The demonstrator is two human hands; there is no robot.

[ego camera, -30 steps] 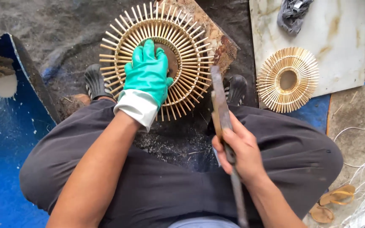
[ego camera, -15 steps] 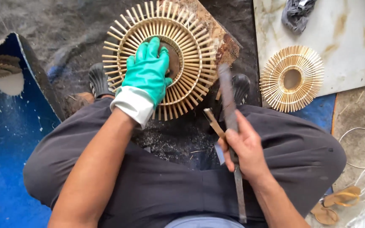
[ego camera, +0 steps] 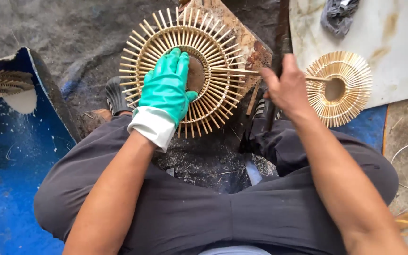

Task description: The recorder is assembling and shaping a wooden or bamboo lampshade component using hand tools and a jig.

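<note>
Disc: round sunburst disc of thin pale bamboo sticks with a brown centre [ego camera: 199, 71], lay flat on a worn brown wooden block [ego camera: 242, 38], between the knees, top centre of view.
Left hand: in a green rubber glove with white rolled cuff [ego camera: 166, 89], pressed palm-down on the near-left part of the disc; fingers together and extended toward the centre, thumb set apart at the brown hub.
Right hand: bare [ego camera: 286, 87], closed round the dark handle of a long dark blade [ego camera: 279, 38], just right of the disc; fingers curled tight on the handle, seen from the back, fingertips hidden.
Blade: stood near upright along the right edge of the wooden block; whether touching the disc, could not tell.
Loose stick: one thin pale bamboo stick [ego camera: 242, 72], lay level from the disc's right rim to the right hand; whether pinched or merely crossed, could not tell.
Second disc: smaller pale bamboo sunburst disc [ego camera: 341, 87], lay right of the right hand, half on a stained white board [ego camera: 393, 42], apart from the first disc.
Cloth: crumpled grey rag [ego camera: 338, 16], at the far end of the white board.
Third piece: part of another bamboo sunburst [ego camera: 1, 82], at the left edge, on a blue tarpaulin [ego camera: 10, 179].
Ground: dark dusty floor with shavings [ego camera: 204, 165], below the block, between the legs.
Legs: dark grey trousers [ego camera: 190, 212], knees spread either side of the block.
</note>
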